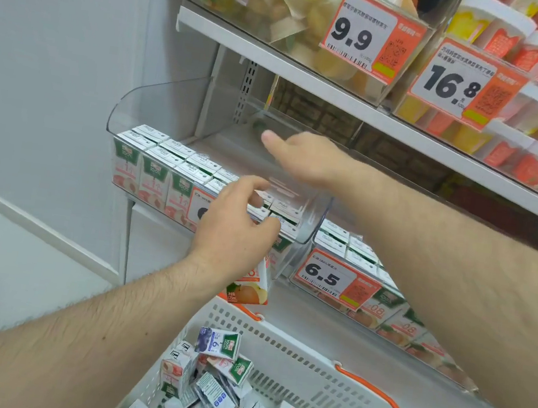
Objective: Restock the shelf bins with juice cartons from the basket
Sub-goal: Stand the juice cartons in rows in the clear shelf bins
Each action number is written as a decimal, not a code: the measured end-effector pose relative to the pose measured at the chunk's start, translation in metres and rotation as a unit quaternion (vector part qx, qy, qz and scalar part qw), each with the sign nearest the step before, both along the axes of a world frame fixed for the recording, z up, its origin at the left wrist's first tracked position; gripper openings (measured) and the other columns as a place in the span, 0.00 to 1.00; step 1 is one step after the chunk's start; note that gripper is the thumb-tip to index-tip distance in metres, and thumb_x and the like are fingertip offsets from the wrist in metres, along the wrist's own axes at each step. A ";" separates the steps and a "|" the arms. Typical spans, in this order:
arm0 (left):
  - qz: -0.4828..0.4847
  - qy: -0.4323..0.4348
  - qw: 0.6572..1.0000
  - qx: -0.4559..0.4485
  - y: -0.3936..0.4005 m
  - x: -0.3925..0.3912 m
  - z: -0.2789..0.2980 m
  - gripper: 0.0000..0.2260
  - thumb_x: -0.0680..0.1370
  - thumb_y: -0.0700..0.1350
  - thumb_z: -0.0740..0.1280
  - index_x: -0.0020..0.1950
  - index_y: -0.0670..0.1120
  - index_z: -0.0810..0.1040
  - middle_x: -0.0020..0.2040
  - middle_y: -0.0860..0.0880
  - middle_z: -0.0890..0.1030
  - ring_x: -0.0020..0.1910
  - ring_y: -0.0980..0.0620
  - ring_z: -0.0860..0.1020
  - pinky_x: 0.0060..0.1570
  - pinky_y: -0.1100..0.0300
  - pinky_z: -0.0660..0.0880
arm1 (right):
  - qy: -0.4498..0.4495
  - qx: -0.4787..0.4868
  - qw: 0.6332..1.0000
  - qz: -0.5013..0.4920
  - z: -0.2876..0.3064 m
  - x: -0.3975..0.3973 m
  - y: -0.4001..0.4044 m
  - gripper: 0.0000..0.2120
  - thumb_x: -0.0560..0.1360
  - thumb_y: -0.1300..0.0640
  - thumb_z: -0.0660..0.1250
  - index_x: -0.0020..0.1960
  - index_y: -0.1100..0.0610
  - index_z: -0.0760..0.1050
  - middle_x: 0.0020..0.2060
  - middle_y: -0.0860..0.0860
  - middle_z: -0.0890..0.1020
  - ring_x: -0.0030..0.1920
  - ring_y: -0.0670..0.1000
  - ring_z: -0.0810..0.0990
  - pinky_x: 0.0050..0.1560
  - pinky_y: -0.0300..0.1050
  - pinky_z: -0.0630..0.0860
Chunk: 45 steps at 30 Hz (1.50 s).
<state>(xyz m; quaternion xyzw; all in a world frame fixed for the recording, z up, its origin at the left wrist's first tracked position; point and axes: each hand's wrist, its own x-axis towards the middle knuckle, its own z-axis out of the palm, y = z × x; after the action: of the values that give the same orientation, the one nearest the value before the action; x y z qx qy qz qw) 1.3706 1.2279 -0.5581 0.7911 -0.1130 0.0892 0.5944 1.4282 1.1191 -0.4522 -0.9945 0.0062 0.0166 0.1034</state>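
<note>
two hands (241,220) (302,155), two bins (156,112) (317,293), one basket (308,358)

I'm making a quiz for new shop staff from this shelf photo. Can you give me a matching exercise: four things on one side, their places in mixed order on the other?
Things:
1. left hand
2. right hand
3. white basket
4. 6.5 price tag

Places:
A. on the front of the lower right bin
B. reaching into the clear bin, over its bare back part
C. below the shelf, holding loose juice cartons
D. over the front rows of cartons in the clear bin

Pairs: 1-D, 2-B, 3-C, 4-A
</note>
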 end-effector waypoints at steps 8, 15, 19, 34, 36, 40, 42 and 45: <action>-0.042 0.092 0.986 -0.133 -0.032 -0.024 0.008 0.08 0.80 0.43 0.59 0.48 0.55 0.74 0.39 0.53 0.78 0.38 0.55 0.75 0.38 0.58 0.69 | -0.169 0.294 0.940 -0.024 -0.044 -0.116 -0.056 0.11 0.74 0.55 0.66 0.36 0.58 0.79 0.34 0.54 0.82 0.40 0.57 0.81 0.47 0.59 0.78; -0.103 0.105 0.982 -0.116 -0.070 -0.047 0.011 0.07 0.82 0.47 0.58 0.46 0.52 0.73 0.40 0.51 0.77 0.41 0.55 0.74 0.43 0.60 0.69 | -0.046 0.343 0.937 -0.039 -0.095 -0.167 -0.079 0.17 0.57 0.41 0.72 0.44 0.45 0.78 0.36 0.47 0.82 0.33 0.46 0.77 0.39 0.52 0.77; -0.185 0.121 0.969 -0.109 -0.079 -0.051 0.011 0.10 0.79 0.54 0.61 0.49 0.49 0.75 0.47 0.49 0.80 0.45 0.56 0.76 0.48 0.58 0.71 | -0.062 0.371 0.925 -0.057 -0.096 -0.184 -0.098 0.14 0.64 0.56 0.77 0.47 0.50 0.79 0.40 0.51 0.84 0.38 0.52 0.82 0.46 0.58 0.81; -0.224 -0.114 0.967 0.043 -0.098 -0.052 -0.018 0.18 0.71 0.44 0.77 0.58 0.54 0.77 0.47 0.60 0.82 0.43 0.59 0.81 0.46 0.59 0.77 | -0.208 0.516 0.830 -0.041 -0.078 -0.199 -0.142 0.20 0.62 0.59 0.73 0.54 0.52 0.75 0.47 0.51 0.86 0.47 0.51 0.85 0.49 0.51 0.81; -0.208 -0.139 0.967 0.053 -0.102 -0.050 -0.017 0.17 0.71 0.47 0.75 0.59 0.53 0.78 0.48 0.58 0.82 0.46 0.58 0.80 0.48 0.57 0.77 | -0.231 0.504 0.830 -0.055 -0.074 -0.201 -0.141 0.26 0.60 0.49 0.75 0.57 0.48 0.74 0.48 0.49 0.85 0.47 0.51 0.84 0.46 0.50 0.82; -0.172 -0.201 0.960 0.088 -0.111 -0.049 -0.018 0.20 0.70 0.47 0.71 0.61 0.53 0.77 0.54 0.61 0.78 0.52 0.60 0.75 0.54 0.59 0.73 | -0.274 0.407 0.865 -0.108 -0.074 -0.196 -0.132 0.17 0.62 0.43 0.74 0.49 0.43 0.78 0.40 0.41 0.83 0.40 0.43 0.82 0.41 0.43 0.80; -0.148 -0.248 0.948 0.132 -0.114 -0.046 -0.018 0.25 0.71 0.50 0.70 0.68 0.51 0.73 0.63 0.56 0.75 0.63 0.56 0.72 0.65 0.56 0.69 | -0.324 0.397 0.849 -0.129 -0.066 -0.190 -0.140 0.08 0.67 0.53 0.76 0.43 0.46 0.80 0.36 0.42 0.83 0.35 0.40 0.80 0.37 0.37 0.77; -0.094 -0.292 0.904 0.299 -0.114 -0.041 -0.016 0.31 0.75 0.59 0.63 0.77 0.58 0.57 0.78 0.49 0.57 0.77 0.47 0.52 0.74 0.49 0.44 | -0.408 0.344 0.824 -0.188 -0.042 -0.181 -0.172 0.03 0.71 0.53 0.73 0.44 0.48 0.81 0.37 0.43 0.83 0.38 0.42 0.81 0.41 0.41 0.78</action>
<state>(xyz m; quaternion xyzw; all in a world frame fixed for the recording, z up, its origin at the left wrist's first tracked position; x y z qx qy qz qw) 1.3299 1.1141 -0.5742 0.8558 -0.3766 0.2226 0.2761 1.2475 0.9473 -0.4940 -0.7898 0.1442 -0.4093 0.4334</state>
